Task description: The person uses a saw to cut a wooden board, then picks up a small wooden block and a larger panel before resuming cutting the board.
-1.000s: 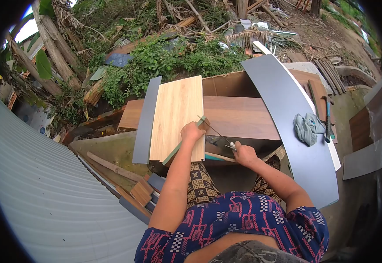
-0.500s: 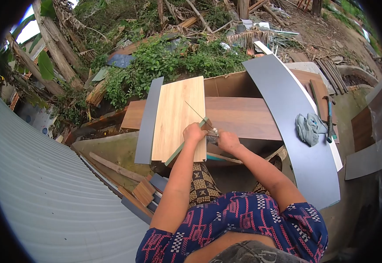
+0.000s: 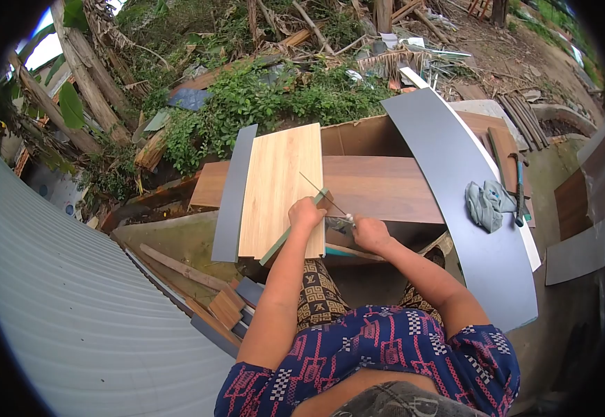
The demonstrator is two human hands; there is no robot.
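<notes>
My left hand [image 3: 305, 214] is closed around a narrow green-edged wooden strip [image 3: 275, 247], pressing it down on a light wood panel [image 3: 278, 170]. In my right hand [image 3: 370, 234] is the handle of a thin-bladed hand saw [image 3: 312, 183]. Its blade lies across the strip's far end, just beyond my left hand, and points up and left over the panel. The exact cut is too small to make out.
A grey panel strip [image 3: 234, 194] lies left of the light panel, and a brown board [image 3: 379, 184] runs beneath. On the long grey panel [image 3: 448, 167] at right rest a grey cloth [image 3: 484, 206] and a hammer [image 3: 520, 191]. Wood offcuts [image 3: 226, 309] lie lower left.
My right hand has drawn the saw back a little, right and toward me, so the blade tip has moved down and right. My left hand stays on the strip.
</notes>
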